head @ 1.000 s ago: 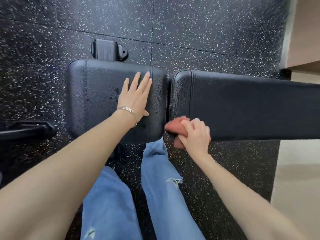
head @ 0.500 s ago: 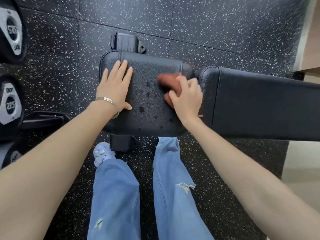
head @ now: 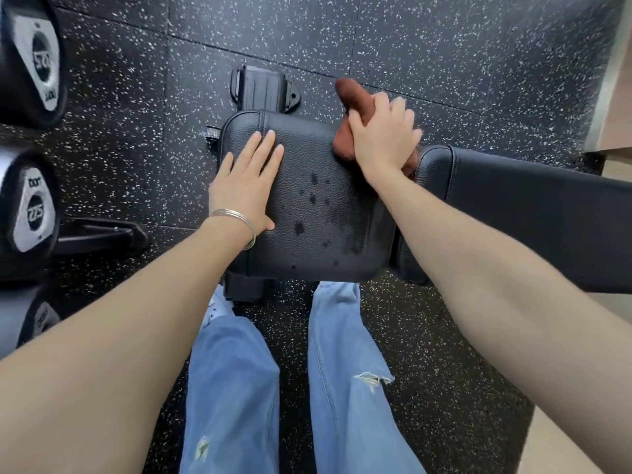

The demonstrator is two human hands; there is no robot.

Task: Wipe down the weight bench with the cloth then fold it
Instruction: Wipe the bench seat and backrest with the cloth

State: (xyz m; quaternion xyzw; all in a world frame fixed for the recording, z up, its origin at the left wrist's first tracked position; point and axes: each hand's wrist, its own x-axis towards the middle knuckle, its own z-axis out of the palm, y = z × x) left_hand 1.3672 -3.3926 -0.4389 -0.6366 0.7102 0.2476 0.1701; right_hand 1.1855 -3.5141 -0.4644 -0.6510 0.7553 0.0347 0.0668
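The black weight bench has a seat pad (head: 318,213) in front of me, spotted with dark wet marks, and a long back pad (head: 533,213) running off to the right. My left hand (head: 248,181) rests flat on the seat pad's left part, fingers straight. My right hand (head: 384,133) grips a rust-brown cloth (head: 354,97) at the seat pad's far right corner, near the gap between the two pads. Part of the cloth sticks out beyond the far edge; the rest is hidden under the hand.
Dumbbell ends (head: 36,208) sit on a rack at the left edge. A black bench foot (head: 263,87) lies on the speckled rubber floor (head: 444,46) beyond the seat. My legs in blue jeans (head: 345,371) stand close against the bench's near side.
My right hand has swept the cloth from the near edge of the gap, across the seat pad, to its far right corner. The left hand has shifted left along the seat pad and stays flat.
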